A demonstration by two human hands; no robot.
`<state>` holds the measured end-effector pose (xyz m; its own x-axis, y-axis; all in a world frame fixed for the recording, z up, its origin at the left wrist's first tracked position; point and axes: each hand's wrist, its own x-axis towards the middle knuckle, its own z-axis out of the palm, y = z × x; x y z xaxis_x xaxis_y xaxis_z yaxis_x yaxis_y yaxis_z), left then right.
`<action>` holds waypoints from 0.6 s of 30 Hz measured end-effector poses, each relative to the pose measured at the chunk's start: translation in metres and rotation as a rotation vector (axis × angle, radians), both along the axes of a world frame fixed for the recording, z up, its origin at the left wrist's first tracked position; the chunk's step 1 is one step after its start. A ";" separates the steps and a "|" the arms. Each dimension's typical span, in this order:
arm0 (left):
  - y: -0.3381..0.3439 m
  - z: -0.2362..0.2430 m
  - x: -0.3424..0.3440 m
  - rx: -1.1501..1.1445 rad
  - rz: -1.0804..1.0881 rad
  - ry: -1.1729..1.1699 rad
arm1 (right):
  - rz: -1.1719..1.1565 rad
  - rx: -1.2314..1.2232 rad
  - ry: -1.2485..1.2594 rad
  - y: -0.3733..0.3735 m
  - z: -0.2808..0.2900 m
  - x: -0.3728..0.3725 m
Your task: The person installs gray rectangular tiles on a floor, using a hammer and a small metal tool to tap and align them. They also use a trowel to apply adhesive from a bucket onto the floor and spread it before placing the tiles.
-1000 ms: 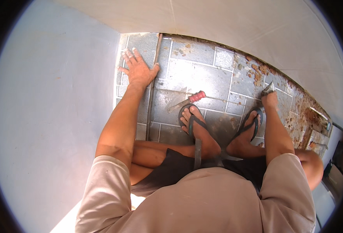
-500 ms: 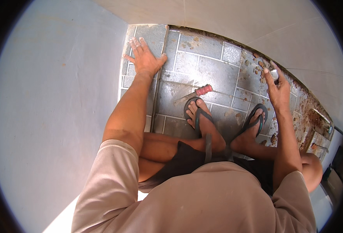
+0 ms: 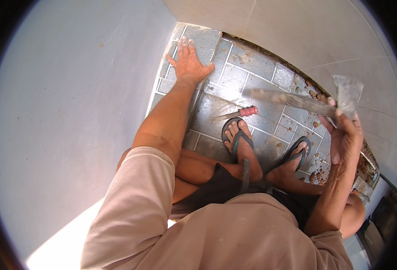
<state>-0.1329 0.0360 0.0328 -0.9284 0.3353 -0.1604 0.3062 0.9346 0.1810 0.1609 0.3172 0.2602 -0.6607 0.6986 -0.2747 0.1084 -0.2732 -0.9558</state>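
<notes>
My left hand (image 3: pixel 189 63) lies flat with fingers spread on a grey floor tile (image 3: pixel 205 38), close to the wall corner. Its fingertips are whitish with dust. Raised above the floor on the right, my right hand (image 3: pixel 346 130) grips a hatchet (image 3: pixel 293 100) near its head. The worn wooden handle points left, and the flared grey metal head (image 3: pixel 348 92) stands above my fingers; both are blurred. A red-handled tool (image 3: pixel 248 111) with a flat metal blade, like a chisel or screwdriver, lies on the tiles just beyond my left foot.
My sandalled feet (image 3: pixel 240 137) rest on the patterned tiles. A pale wall (image 3: pixel 72 112) rises at left and a beige one (image 3: pixel 297 31) at the far side. Brown crumbs (image 3: pixel 318 173) and a dirt-filled gap (image 3: pixel 270 55) run along the floor's right and far edges.
My right hand has lifted and turned, bringing the hatchet's handle and head into plain sight. The view has shifted a little; my left hand stays flat on the tile.
</notes>
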 end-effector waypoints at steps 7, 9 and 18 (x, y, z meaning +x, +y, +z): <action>0.001 -0.004 0.000 0.008 -0.001 0.049 | -0.232 -0.440 0.037 -0.041 -0.080 -0.013; 0.001 -0.005 0.000 0.006 -0.005 0.047 | -0.245 -0.466 -0.013 -0.055 -0.101 -0.033; 0.001 -0.004 0.000 0.003 0.000 0.051 | -0.299 -0.513 -0.094 -0.081 -0.143 -0.074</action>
<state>-0.1332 0.0374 0.0287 -0.9355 0.3352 -0.1117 0.3148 0.9343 0.1675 0.0866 0.2366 0.1172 -0.4125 0.6132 -0.6737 0.0334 -0.7289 -0.6839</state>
